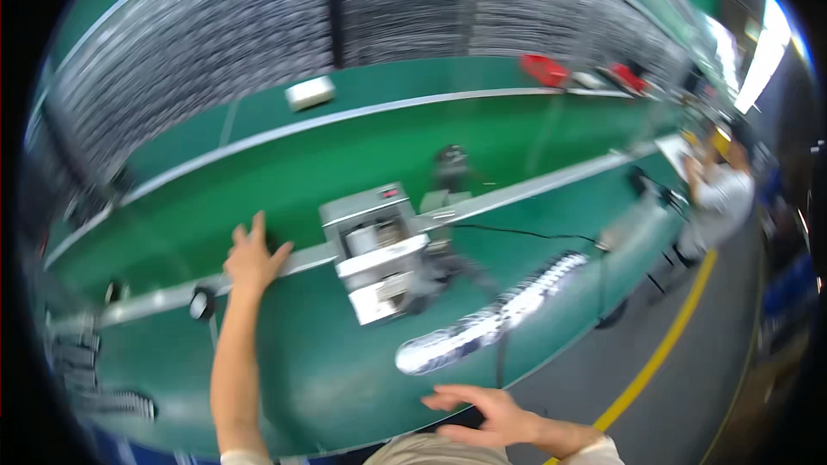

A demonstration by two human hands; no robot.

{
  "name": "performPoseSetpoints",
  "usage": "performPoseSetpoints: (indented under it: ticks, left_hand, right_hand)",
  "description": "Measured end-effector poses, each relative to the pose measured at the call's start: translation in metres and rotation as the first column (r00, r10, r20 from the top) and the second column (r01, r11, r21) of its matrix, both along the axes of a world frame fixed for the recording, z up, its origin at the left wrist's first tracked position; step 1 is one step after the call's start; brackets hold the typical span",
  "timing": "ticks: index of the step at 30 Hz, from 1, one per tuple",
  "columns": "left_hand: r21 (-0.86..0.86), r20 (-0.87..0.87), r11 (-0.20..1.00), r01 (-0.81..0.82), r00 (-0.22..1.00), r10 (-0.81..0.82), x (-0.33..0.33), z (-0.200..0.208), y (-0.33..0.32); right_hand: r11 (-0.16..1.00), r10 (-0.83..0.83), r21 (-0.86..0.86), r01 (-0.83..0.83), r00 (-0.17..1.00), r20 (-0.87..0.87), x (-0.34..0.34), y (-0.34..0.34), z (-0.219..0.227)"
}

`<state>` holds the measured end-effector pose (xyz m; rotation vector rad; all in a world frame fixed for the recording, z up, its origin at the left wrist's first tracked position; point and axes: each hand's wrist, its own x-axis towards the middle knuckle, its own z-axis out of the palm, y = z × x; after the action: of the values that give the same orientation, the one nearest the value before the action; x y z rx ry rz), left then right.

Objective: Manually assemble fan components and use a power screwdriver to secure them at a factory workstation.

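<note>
My left hand [251, 260] reaches out to the metal rail at the back of the green workbench [336, 387]. Its fingers are spread, and nothing shows in them; I cannot tell whether it touches the rail. To its right stands a grey, box-shaped benchtop machine [375, 245] with an open front. My right hand [493, 418] hovers by the bench's front edge with fingers apart and holds nothing. Beyond it lies a long row of white and dark pieces [491, 319], too blurred to name. Left of my left forearm is a small black round thing [202, 303].
Dark ridged pieces [99, 387] lie at the far left. A black cable [525, 232] crosses the bench behind the row. A white box [310, 93] and a red bin [544, 71] stand on the upper shelf. Another person [724, 189] sits at the bench's far right.
</note>
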<state>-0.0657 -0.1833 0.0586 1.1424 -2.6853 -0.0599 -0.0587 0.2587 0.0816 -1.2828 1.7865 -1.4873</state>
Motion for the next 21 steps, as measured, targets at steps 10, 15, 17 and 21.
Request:
performPoseSetpoints:
  ticks: [10, 15, 17, 21]
  left_hand:
    - [-0.099, -0.033, 0.987, 0.130, 0.990, -0.134, -0.040, -0.029, -0.028]
    - [0.005, -0.565, 0.942, 0.337, 0.778, -0.275, -0.002, 0.029, 0.021]
    - [0.002, -0.627, 0.918, 0.396, 0.716, -0.307, 0.031, 0.042, 0.036]
    - [0.240, -0.766, 0.829, 0.505, 0.623, -0.158, 0.094, 0.022, 0.080]
  right_hand:
    - [0.716, -0.638, -0.481, 0.507, 0.754, -0.156, -0.054, -0.084, 0.018]
    - [0.777, -0.567, -0.436, 0.454, 0.806, -0.170, -0.074, -0.108, 0.032]
    - [0.758, -0.532, -0.500, 0.419, 0.841, -0.100, -0.080, -0.122, 0.035]
    - [0.821, -0.375, -0.463, 0.334, 0.927, 0.004, -0.095, -0.127, 0.029]
